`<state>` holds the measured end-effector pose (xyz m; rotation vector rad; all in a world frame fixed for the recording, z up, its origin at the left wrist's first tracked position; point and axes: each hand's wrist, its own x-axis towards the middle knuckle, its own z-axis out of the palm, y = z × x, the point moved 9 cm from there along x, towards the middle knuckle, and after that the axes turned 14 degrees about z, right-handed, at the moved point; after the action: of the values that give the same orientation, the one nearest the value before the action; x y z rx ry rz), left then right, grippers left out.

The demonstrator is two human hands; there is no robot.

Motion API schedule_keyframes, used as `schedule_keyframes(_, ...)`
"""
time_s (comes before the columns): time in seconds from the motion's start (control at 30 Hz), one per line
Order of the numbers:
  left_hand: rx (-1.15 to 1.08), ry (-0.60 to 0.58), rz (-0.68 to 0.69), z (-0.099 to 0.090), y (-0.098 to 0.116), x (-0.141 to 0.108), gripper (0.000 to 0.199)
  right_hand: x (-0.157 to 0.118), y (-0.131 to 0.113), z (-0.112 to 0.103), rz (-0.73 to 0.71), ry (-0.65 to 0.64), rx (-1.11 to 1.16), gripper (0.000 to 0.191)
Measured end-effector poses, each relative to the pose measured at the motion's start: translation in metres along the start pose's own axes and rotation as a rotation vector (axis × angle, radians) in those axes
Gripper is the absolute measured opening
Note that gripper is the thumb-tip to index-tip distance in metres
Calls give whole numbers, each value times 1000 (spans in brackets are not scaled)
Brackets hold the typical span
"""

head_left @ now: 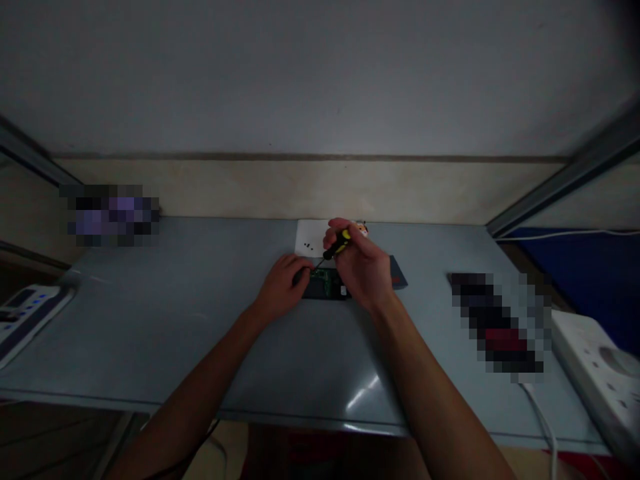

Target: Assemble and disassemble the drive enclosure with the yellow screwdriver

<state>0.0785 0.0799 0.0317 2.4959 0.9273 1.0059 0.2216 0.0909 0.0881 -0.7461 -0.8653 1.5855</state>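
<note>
My right hand (pixel 365 267) is closed round a screwdriver (pixel 336 246) with a yellow and black handle. Its thin shaft slants down and left to an opened dark electronic device (pixel 316 289) that has a green circuit board (pixel 323 275) exposed. At the left end of the device my left hand (pixel 284 283) grips it, fingers curled over the edge. Just behind lies a white sheet (pixel 306 233) with several tiny dark pieces (pixel 309 247) on it, probably screws. A flat dark grey piece (pixel 397 270) shows to the right of my right hand, partly covered by it.
A small orange and white figure (pixel 362 229) stands behind my right hand. A white power strip (pixel 595 360) is at the right edge of the grey table (pixel 200 333), another strip-like device (pixel 35 317) at the left. Blurred-out objects lie on both sides; a white cable (pixel 543 410) hangs at right.
</note>
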Motion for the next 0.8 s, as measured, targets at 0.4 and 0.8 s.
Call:
schedule_keyframes(0.4,-9,3,-6,2,-2,-2,18,-3,-2,-12,-18,105,-3,33)
schedule_keyframes(0.8,-12,-17,-14,2,-1,0,16,-1,2,-8,-106,98,-90,31)
